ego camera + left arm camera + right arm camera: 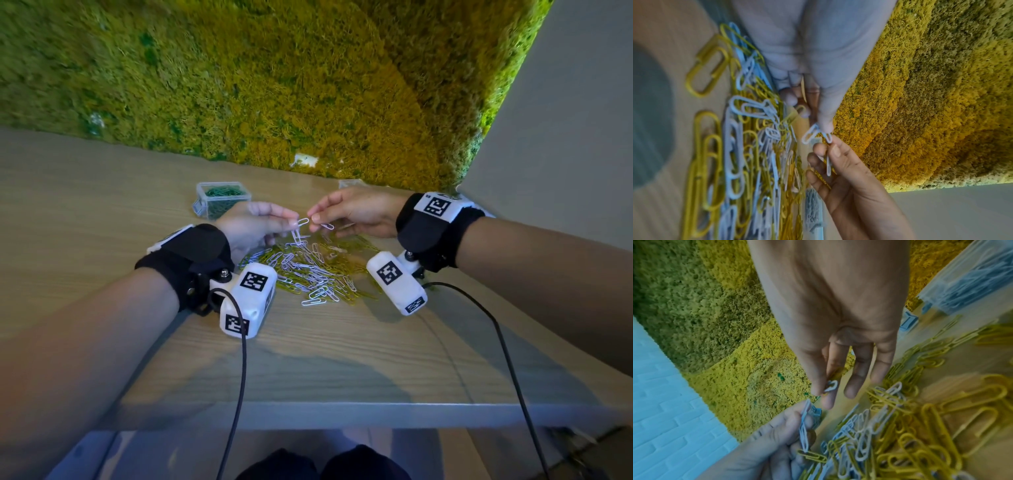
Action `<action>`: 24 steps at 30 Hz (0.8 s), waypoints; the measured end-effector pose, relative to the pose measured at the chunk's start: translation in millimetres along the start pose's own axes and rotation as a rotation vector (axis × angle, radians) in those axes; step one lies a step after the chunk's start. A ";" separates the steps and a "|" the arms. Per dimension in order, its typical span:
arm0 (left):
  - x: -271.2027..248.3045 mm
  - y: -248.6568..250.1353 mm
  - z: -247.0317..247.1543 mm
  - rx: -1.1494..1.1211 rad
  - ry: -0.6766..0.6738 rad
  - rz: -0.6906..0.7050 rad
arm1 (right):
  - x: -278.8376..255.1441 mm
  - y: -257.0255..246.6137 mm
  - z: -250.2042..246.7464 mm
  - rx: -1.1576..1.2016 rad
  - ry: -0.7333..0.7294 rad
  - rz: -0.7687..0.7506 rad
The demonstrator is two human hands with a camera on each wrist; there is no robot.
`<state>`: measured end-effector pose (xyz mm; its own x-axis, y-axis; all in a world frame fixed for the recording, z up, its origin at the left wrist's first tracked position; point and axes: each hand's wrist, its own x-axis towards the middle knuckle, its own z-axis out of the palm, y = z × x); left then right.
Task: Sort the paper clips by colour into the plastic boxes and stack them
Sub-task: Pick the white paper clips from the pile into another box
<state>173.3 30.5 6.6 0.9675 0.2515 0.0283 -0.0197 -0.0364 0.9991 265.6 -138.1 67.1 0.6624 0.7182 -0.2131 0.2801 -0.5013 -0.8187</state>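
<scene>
Moss wall [274,75] is filling the back, wooden table [85,212] is spreading under both arms. Beneath and between the two hands a loose pile of paper clips [308,270] is lying, white and yellow mixed together.

Just beyond the left hand [246,226] a clear plastic box [222,198] is sitting, green clips showing inside it. Close beside the right hand [356,212], on its outer side, a second box [970,277] is holding pale clips, seen best from the right wrist.

Now the hands. They are meeting fingertip to fingertip above the far edge of the pile. The left one is pinching, thumb against forefinger, closed narrow on a white clip [302,221], with another white clip dangling below that grip; the remaining fingers are curled in. The right one is pinching too, thumb and forefinger nipped on a white clip of its own [326,225], while its other fingers [857,369] are hanging straight and slightly spread.

From the left wrist, the two held clips are touching at their ends; whether they are hooked together I cannot tell.
</scene>
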 end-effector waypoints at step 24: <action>6.9 5.5 -11.3 -0.817 -0.084 -0.320 | 24.6 -4.9 18.6 -0.730 0.042 0.003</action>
<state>177.0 43.0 12.6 0.9722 0.0583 -0.2266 0.1120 0.7345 0.6693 267.6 -108.9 56.0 0.6856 0.7047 -0.1825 0.6605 -0.7076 -0.2508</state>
